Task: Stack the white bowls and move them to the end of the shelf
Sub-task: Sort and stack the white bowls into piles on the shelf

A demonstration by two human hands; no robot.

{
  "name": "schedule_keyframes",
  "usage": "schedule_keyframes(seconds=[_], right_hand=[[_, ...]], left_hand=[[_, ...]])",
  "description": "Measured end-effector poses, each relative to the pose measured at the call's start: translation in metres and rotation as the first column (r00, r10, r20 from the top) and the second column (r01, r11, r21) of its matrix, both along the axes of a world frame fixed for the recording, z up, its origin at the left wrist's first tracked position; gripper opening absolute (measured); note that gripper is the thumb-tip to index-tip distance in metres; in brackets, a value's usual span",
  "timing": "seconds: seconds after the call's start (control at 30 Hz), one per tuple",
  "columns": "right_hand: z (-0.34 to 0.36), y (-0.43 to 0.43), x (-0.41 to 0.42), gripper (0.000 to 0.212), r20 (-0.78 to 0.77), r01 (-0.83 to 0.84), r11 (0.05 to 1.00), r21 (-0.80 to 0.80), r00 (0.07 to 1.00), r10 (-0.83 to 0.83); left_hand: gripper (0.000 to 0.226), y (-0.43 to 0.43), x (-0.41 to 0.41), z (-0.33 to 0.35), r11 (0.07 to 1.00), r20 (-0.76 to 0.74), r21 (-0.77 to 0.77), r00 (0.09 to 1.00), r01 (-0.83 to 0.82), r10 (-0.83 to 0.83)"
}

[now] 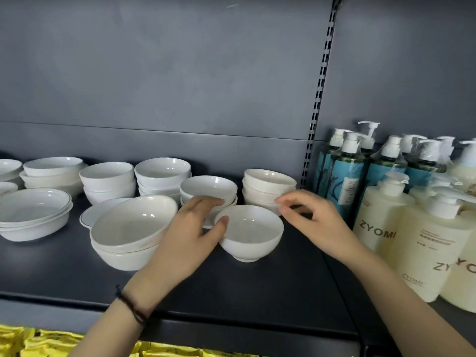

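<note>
A single small white bowl (251, 233) stands on the dark shelf (231, 284) at centre front. My left hand (190, 233) grips its left rim, thumb on the edge and fingers behind it. Just behind is a stack of two white bowls (208, 188). To the right, by the shelf's upright, stands a stack of three white bowls (269, 184). My right hand (311, 217) hovers in front of that stack, fingers loosely curled at its lowest bowl, holding nothing.
More white bowl stacks (162, 176) (108, 181), two large bowls (128, 230), dishes (33, 215) and a plate (95, 212) fill the left side. Pump bottles (381, 228) crowd the adjoining shelf bay to the right. Yellow packets (38, 341) lie below.
</note>
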State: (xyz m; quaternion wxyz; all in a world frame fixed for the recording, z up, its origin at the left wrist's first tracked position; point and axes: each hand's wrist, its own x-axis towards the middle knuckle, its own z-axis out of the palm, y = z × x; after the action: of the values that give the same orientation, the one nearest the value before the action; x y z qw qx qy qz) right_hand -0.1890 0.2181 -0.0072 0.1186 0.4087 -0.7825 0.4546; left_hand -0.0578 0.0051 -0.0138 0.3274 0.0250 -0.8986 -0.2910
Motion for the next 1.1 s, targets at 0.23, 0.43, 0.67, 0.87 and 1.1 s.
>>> schedule_keyframes(seconds=[0.23, 0.43, 0.67, 0.87, 1.1], right_hand=[[-0.02, 0.014, 0.002, 0.064, 0.389, -0.176, 0.972, 0.153, 0.915, 0.104], [-0.028, 0.007, 0.009, 0.065, 0.401, -0.252, 0.965, 0.071, 0.893, 0.204], [-0.028, -0.001, 0.012, 0.069, 0.444, -0.276, 0.961, 0.029, 0.865, 0.235], [-0.023, 0.002, 0.017, 0.068, 0.419, -0.23, 0.973, -0.027, 0.881, 0.22], [0.011, -0.017, 0.024, 0.07, 0.326, -0.205, 0.946, -0.251, 0.902, 0.282]], left_hand=[[0.086, 0.011, 0.002, -0.02, 0.981, 0.122, 0.182, 0.989, 0.058, -0.081], [0.08, 0.009, 0.002, -0.031, 0.949, 0.21, 0.305, 0.966, 0.08, -0.149], [0.08, 0.002, -0.003, -0.031, 0.804, 0.167, 0.558, 0.92, 0.207, -0.353], [0.078, 0.004, -0.002, -0.028, 0.772, 0.099, 0.586, 0.924, 0.245, -0.369], [0.063, -0.004, 0.004, 0.024, 0.769, -0.041, 0.576, 0.95, 0.275, -0.309]])
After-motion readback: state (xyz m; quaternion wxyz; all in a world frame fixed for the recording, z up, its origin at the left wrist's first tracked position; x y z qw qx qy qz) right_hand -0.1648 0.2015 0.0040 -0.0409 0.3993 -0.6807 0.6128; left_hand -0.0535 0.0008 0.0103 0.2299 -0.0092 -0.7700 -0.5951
